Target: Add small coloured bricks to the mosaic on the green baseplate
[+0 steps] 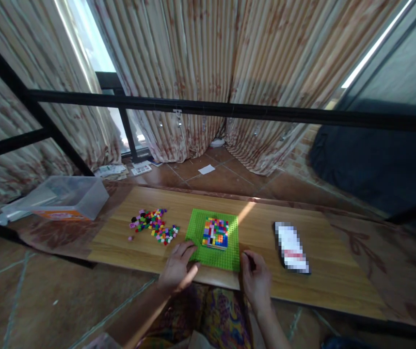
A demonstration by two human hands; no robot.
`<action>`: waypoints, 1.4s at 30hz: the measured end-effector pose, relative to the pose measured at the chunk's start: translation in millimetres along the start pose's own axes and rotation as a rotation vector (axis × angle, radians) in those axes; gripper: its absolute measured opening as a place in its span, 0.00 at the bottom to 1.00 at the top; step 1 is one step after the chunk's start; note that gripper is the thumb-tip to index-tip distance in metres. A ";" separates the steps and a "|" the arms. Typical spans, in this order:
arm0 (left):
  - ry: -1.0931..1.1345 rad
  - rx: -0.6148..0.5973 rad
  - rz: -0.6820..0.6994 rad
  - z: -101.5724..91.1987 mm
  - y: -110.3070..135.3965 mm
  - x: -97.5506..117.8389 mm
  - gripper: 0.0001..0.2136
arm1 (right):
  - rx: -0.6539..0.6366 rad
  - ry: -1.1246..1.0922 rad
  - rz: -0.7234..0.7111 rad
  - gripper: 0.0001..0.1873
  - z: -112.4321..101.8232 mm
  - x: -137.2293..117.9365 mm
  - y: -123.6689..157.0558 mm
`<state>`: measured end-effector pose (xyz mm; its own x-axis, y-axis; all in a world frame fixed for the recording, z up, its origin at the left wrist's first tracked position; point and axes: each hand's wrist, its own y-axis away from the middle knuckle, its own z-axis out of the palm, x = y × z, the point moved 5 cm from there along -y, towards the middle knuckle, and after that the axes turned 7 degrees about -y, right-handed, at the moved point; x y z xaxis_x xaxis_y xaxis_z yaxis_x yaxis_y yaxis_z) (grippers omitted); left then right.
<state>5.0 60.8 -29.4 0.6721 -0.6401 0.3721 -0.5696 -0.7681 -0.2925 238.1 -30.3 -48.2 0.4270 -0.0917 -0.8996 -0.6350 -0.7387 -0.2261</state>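
A green studded baseplate (232, 254) lies on the wooden board. On its middle sits a square block of multicoloured toy bricks (215, 232), built in layers. My left hand (179, 269) is at the front left corner of the baseplate, fingers resting at its edge and thumb spread apart, holding nothing I can see. Beside the front right edge is my right hand (256, 276), its fingers curled in; whether anything is between them is hidden. Left of the baseplate, small loose bricks (153, 222) of many colours lie in a scattered heap.
A phone (291, 247) with a blurred-out screen lies on the wooden board (324, 252) at the right. A clear plastic bin (73, 196) stands off its left end. A black metal bar (208, 105) crosses before the curtains (179, 53). Papers (206, 169) lie on the tiled floor.
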 end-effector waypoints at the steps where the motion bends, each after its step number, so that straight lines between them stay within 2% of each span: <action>1: 0.006 0.004 0.003 -0.2 -0.1 0.2 0.16 | 0.009 0.010 -0.012 0.18 0.3 -0.2 0.6; 9: 0.018 0.039 0.029 -2.9 -1.4 2.0 0.15 | 0.056 0.004 -0.044 0.19 2.0 2.1 3.1; 20: -0.011 0.023 0.017 -6.4 -2.3 5.8 0.15 | 0.000 0.010 -0.117 0.16 4.5 -4.6 4.2; 27: -0.036 0.035 0.025 -8.2 -2.5 7.0 0.14 | 0.050 -0.069 -0.106 0.16 1.0 -1.4 5.5; 42: -0.054 0.061 0.026 -7.0 -3.9 8.1 0.13 | -0.008 -0.216 -0.031 0.16 -1.4 1.1 5.4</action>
<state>9.3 58.7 -19.1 0.6830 -0.6587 0.3157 -0.5587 -0.7495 -0.3550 236.0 -35.3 -49.8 0.2983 0.0756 -0.9515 -0.6178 -0.7446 -0.2528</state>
